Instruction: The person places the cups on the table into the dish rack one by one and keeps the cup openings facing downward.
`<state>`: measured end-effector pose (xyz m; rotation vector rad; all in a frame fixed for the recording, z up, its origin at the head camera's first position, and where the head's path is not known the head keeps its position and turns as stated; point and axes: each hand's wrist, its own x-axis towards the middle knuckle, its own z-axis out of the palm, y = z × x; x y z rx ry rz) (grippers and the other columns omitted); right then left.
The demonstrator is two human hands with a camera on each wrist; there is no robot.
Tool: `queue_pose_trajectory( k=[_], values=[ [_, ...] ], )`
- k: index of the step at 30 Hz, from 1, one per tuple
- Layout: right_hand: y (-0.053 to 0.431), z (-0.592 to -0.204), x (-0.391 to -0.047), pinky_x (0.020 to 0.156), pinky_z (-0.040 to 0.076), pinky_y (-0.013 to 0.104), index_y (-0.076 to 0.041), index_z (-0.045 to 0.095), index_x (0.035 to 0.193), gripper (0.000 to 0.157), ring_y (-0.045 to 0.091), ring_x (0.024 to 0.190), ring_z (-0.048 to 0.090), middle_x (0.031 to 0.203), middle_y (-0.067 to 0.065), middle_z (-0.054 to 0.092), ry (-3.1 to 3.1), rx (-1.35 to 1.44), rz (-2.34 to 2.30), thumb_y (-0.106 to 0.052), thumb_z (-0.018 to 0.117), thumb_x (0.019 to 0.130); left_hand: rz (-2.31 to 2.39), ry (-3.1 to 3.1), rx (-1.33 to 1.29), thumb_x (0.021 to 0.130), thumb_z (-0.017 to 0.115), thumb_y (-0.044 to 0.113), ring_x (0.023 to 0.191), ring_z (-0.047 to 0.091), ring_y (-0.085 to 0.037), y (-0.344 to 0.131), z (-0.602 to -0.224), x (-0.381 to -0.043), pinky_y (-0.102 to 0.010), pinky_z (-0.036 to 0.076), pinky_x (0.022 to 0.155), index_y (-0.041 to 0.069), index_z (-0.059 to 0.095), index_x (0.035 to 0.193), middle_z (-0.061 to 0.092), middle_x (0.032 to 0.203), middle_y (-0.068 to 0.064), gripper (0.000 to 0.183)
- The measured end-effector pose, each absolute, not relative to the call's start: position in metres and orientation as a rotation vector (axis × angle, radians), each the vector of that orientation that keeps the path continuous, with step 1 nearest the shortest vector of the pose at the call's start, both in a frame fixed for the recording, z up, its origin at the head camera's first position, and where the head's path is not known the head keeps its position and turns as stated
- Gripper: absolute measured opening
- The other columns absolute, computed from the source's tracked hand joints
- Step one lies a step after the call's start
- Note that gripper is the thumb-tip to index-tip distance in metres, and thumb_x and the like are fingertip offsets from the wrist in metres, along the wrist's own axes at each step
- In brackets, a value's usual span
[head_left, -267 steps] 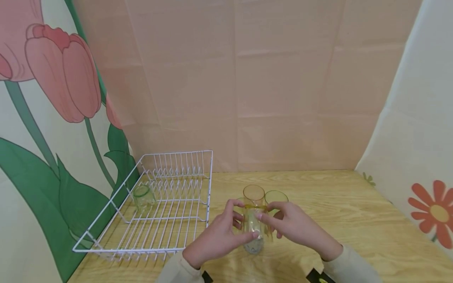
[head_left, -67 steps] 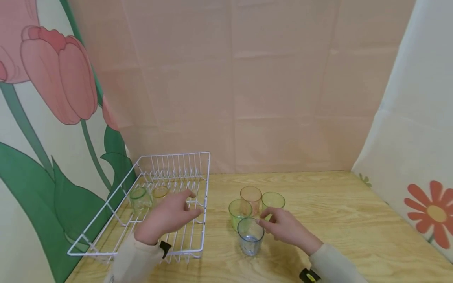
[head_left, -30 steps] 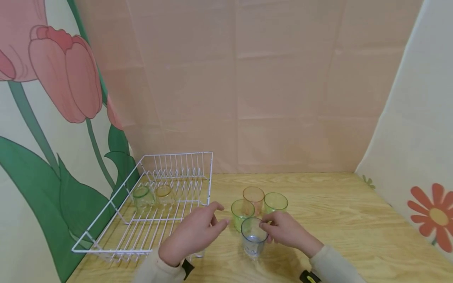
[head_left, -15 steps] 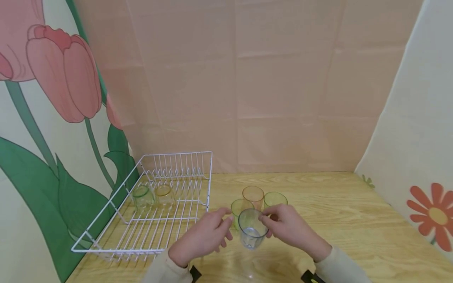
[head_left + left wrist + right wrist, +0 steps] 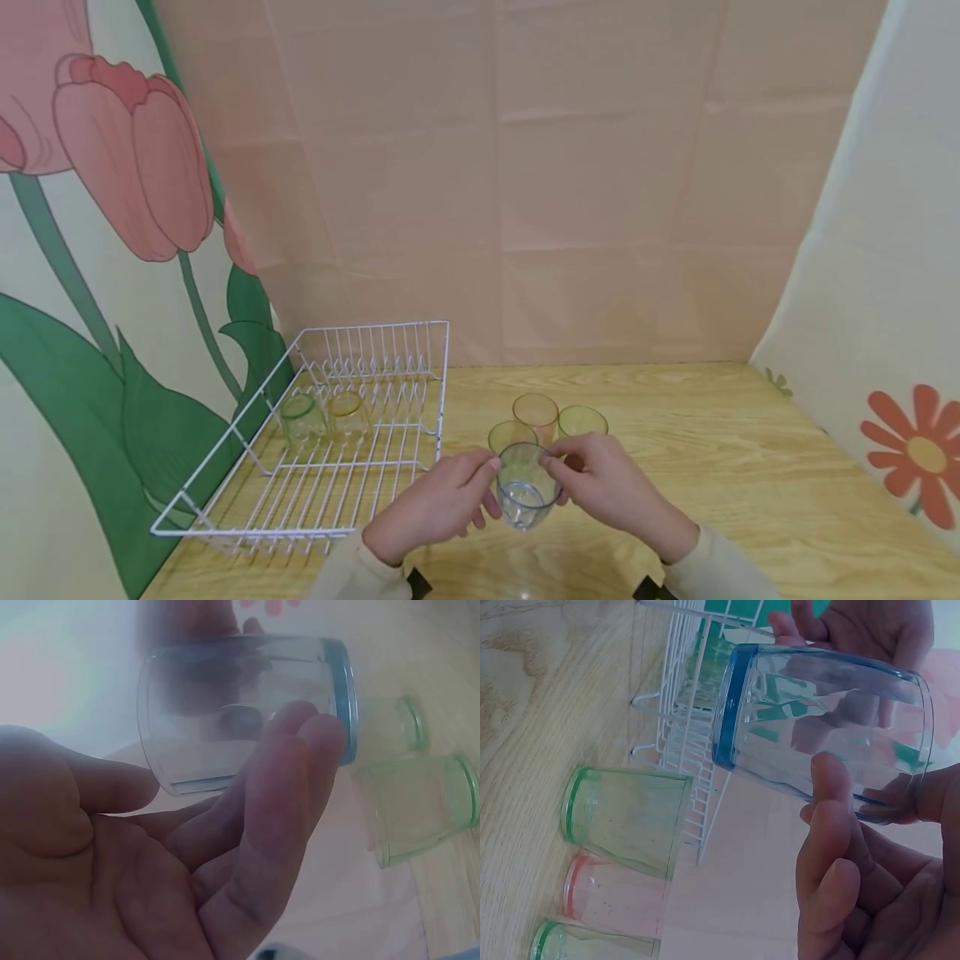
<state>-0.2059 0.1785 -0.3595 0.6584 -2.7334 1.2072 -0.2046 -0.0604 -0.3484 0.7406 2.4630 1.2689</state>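
Bluish, one glass (image 5: 523, 510) fills both hands' (image 5: 444, 497) (image 5: 611, 483) pinching grip, three tumblers (image 5: 506, 437) (image 5: 536, 414) (image 5: 583, 422) behind, two in the rack (image 5: 258, 532).

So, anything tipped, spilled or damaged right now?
Nothing stands out: no spill shows on the table, its three glasses stand upright, and the green glass and yellow glass are inverted side by side in the rack. The blue-based glass between left hand and right hand shows no crack; tiny chips couldn't be seen.
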Motion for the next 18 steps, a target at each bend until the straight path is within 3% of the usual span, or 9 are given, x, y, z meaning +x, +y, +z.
queue_pose_trajectory(
  k=[6,11,18],
  values=[
    [0.1813,-0.3617,-0.2077,0.043,0.048,0.029,-0.008,0.074,0.107,0.032,0.018,0.047,0.06,0.06,-0.007,0.066,-2.749,0.661,1.29,-0.033,0.055,0.104,1.27,2.483,0.738,0.109,0.037,0.035,0.065,0.065,-0.017,-0.0589,-0.3489,-0.2032,-0.031,0.052,0.048,0.006,0.064,0.11,0.069,0.079,0.0,0.04],
    [0.1831,-0.3622,-0.2087,0.046,0.05,0.031,-0.007,0.072,0.104,0.039,0.019,0.05,0.059,0.061,-0.001,0.064,-2.733,0.613,1.38,-0.038,0.048,0.106,1.288,2.486,0.754,0.109,0.039,0.033,0.065,0.064,-0.014,-0.0588,-0.35,-0.202,-0.031,0.052,0.048,0.005,0.061,0.126,0.069,0.082,0.0,0.04],
    [0.1832,-0.3619,-0.2123,0.047,0.05,0.032,-0.006,0.07,0.101,0.044,0.021,0.052,0.06,0.062,0.004,0.062,-2.734,0.477,1.471,-0.043,0.046,0.106,1.292,2.501,0.779,0.108,0.041,0.034,0.065,0.063,-0.01,-0.0591,-0.3503,-0.2025,-0.031,0.053,0.05,0.017,0.052,0.144,0.069,0.094,0.001,0.041]
  ],
)
